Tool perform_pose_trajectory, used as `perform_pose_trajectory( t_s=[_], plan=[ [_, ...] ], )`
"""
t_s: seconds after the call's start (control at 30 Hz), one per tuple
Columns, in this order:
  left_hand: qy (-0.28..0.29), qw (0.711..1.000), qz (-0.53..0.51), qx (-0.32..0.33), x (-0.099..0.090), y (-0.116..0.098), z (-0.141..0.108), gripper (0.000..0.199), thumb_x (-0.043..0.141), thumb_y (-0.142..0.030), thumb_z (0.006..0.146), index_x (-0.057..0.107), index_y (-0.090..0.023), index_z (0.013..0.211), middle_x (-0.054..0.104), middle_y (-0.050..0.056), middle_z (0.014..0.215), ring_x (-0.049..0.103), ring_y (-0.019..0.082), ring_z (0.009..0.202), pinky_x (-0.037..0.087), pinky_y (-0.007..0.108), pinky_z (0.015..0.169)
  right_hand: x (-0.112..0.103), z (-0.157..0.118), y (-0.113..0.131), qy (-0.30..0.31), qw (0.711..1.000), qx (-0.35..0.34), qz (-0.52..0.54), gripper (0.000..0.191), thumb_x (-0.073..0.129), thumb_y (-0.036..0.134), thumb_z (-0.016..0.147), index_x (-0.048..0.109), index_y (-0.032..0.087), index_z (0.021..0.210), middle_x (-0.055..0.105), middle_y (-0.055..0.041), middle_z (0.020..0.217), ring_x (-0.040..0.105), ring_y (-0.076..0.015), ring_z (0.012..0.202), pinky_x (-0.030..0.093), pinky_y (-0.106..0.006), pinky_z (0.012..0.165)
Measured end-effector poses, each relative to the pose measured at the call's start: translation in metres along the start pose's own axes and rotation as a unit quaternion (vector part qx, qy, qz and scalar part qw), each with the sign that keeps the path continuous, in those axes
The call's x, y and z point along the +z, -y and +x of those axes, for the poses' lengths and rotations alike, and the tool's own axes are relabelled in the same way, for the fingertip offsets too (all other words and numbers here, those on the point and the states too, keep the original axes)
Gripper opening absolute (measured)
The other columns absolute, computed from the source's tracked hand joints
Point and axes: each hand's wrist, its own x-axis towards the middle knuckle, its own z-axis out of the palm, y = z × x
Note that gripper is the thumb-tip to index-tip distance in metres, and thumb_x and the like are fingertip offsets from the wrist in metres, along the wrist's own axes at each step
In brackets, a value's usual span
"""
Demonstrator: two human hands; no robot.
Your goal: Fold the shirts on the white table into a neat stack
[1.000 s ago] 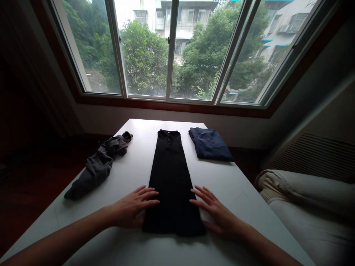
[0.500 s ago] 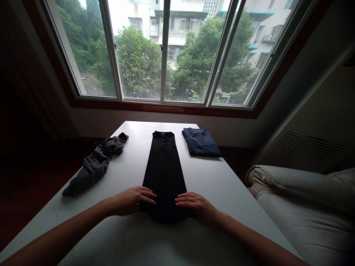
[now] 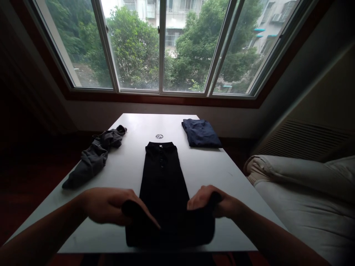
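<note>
Far left, a dark grey garment (image 3: 94,159) lies crumpled along the edge of the white table (image 3: 135,127). Your left hand (image 3: 109,205) grips the near left corner of the black shirt (image 3: 163,181), one finger stretched over the cloth, the rest curled. Shirt lies mid-table, buttoned collar toward the window (image 3: 135,55), near end lifted at both corners. Navy garment (image 3: 202,133) sits folded beyond, to the right. Your right hand (image 3: 206,199) is closed on the shirt's near right corner, fingers bent; fingertips partly hidden.
</note>
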Motion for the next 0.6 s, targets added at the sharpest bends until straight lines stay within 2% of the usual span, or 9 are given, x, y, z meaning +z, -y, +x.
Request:
perform_pose_trajectory(
  t_s=[0.07, 0.13, 0.17, 0.27, 0.3, 0.37, 0.43, 0.5, 0.6],
  plan=[
    [-0.084, 0.993, -0.073, -0.040, -0.014, 0.029, 0.001, 0.045, 0.057, -0.050, 0.102, 0.074, -0.018, 0.128, 0.076, 0.013, 0.122, 0.072, 0.027, 0.112, 0.057, 0.036, 0.098, -0.027, 0.019, 0.004, -0.077, 0.997, 0.003, 0.004, 0.035, 0.081, 0.047, 0.087, 0.076, 0.018, 0.105, 0.076, -0.0075, 0.093, 0.072, -0.0182, 0.083, 0.058, -0.030, 0.079],
    [-0.237, 0.958, -0.155, -0.056, -0.036, 0.062, 0.013, 0.047, 0.063, -0.055, 0.097, 0.074, -0.018, 0.122, 0.076, 0.011, 0.118, 0.072, 0.026, 0.106, 0.058, 0.036, 0.093, -0.060, 0.048, 0.007, -0.161, 0.987, 0.011, 0.017, 0.039, 0.082, 0.049, 0.085, 0.074, 0.019, 0.110, 0.076, -0.0073, 0.102, 0.072, -0.0185, 0.089, 0.058, -0.030, 0.083],
    [-0.290, 0.937, -0.183, -0.071, -0.050, 0.079, 0.022, 0.050, 0.066, -0.057, 0.094, 0.073, -0.016, 0.122, 0.075, 0.012, 0.120, 0.072, 0.026, 0.107, 0.058, 0.037, 0.093, -0.078, 0.065, 0.007, -0.196, 0.980, 0.017, 0.015, 0.041, 0.082, 0.049, 0.085, 0.073, 0.019, 0.111, 0.075, -0.0072, 0.104, 0.071, -0.0185, 0.091, 0.057, -0.030, 0.084],
    [-0.394, 0.895, -0.168, -0.127, -0.092, 0.126, 0.056, 0.056, 0.064, -0.057, 0.094, 0.068, -0.012, 0.126, 0.073, 0.015, 0.121, 0.070, 0.027, 0.106, 0.056, 0.036, 0.091, -0.127, 0.113, -0.006, -0.283, 0.955, 0.074, -0.038, 0.036, 0.076, 0.045, 0.090, 0.071, 0.016, 0.111, 0.074, -0.0073, 0.099, 0.070, -0.0170, 0.085, 0.057, -0.029, 0.081],
    [-0.426, 0.879, -0.133, -0.168, -0.103, 0.141, 0.067, 0.054, 0.061, -0.054, 0.095, 0.066, -0.011, 0.127, 0.072, 0.014, 0.119, 0.070, 0.026, 0.103, 0.056, 0.035, 0.088, -0.141, 0.125, -0.015, -0.325, 0.935, 0.113, -0.082, 0.032, 0.070, 0.043, 0.095, 0.070, 0.015, 0.109, 0.074, -0.0069, 0.093, 0.069, -0.0159, 0.080, 0.056, -0.027, 0.076],
    [-0.469, 0.837, -0.048, -0.278, -0.116, 0.169, 0.082, 0.050, 0.059, -0.046, 0.096, 0.062, -0.013, 0.133, 0.072, 0.013, 0.116, 0.070, 0.024, 0.097, 0.056, 0.033, 0.081, -0.161, 0.139, -0.035, -0.394, 0.870, 0.219, -0.200, 0.024, 0.061, 0.036, 0.100, 0.068, 0.014, 0.107, 0.072, -0.0050, 0.086, 0.066, -0.0143, 0.071, 0.054, -0.026, 0.070],
    [-0.482, 0.813, -0.012, -0.326, -0.117, 0.195, 0.089, 0.052, 0.064, -0.036, 0.092, 0.058, -0.014, 0.138, 0.072, 0.011, 0.109, 0.070, 0.023, 0.092, 0.055, 0.032, 0.079, -0.171, 0.141, -0.054, -0.434, 0.808, 0.269, -0.294, 0.021, 0.060, 0.030, 0.100, 0.067, 0.015, 0.113, 0.070, -0.0040, 0.085, 0.065, -0.0144, 0.071, 0.052, -0.026, 0.072],
    [-0.475, 0.819, 0.043, -0.320, -0.113, 0.215, 0.089, 0.054, 0.068, -0.026, 0.087, 0.059, -0.017, 0.139, 0.073, 0.008, 0.102, 0.070, 0.021, 0.088, 0.054, 0.031, 0.080, -0.170, 0.134, -0.067, -0.439, 0.772, 0.247, -0.388, 0.026, 0.061, 0.027, 0.099, 0.065, 0.017, 0.122, 0.070, -0.0048, 0.092, 0.067, -0.0161, 0.081, 0.052, -0.028, 0.082],
    [-0.455, 0.822, 0.193, -0.282, -0.103, 0.236, 0.087, 0.048, 0.061, -0.016, 0.087, 0.065, -0.022, 0.135, 0.072, 0.004, 0.098, 0.068, 0.019, 0.085, 0.053, 0.030, 0.084, -0.151, 0.120, -0.078, -0.382, 0.739, 0.149, -0.535, 0.025, 0.062, 0.028, 0.098, 0.068, 0.019, 0.121, 0.069, -0.0086, 0.109, 0.065, -0.0207, 0.104, 0.049, -0.034, 0.098]
  ],
)
